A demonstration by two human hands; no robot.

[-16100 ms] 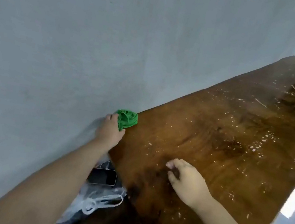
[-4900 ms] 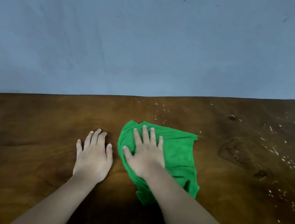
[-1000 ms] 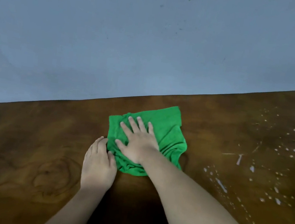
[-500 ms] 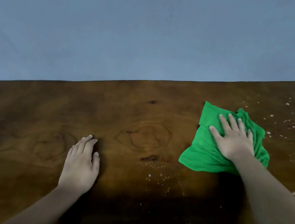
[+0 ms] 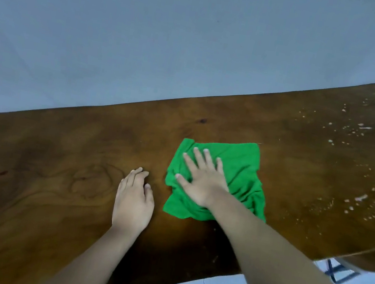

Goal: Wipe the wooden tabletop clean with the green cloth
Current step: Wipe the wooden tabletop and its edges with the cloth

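Right hand: my right hand (image 5: 202, 181) is pressing flat on the green cloth (image 5: 238, 172), fingers spread wide, gripping nothing.
Left hand: my left hand (image 5: 133, 201) is lying palm down on bare wood just left of the cloth, fingers straight and together, holding nothing.
Cloth: soft, crumpled, roughly square, lying near the middle of the bench (image 5: 38, 181).
Bench: dark brown wood with swirling grain and knots, glossy.
Debris: pale specks (image 5: 355, 197) are scattered over the right end.
Wall: a plain grey wall (image 5: 149, 36) is standing behind.

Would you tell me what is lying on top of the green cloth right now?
The right hand lies flat on the green cloth, fingers spread. The tabletop beneath the cloth is hidden.
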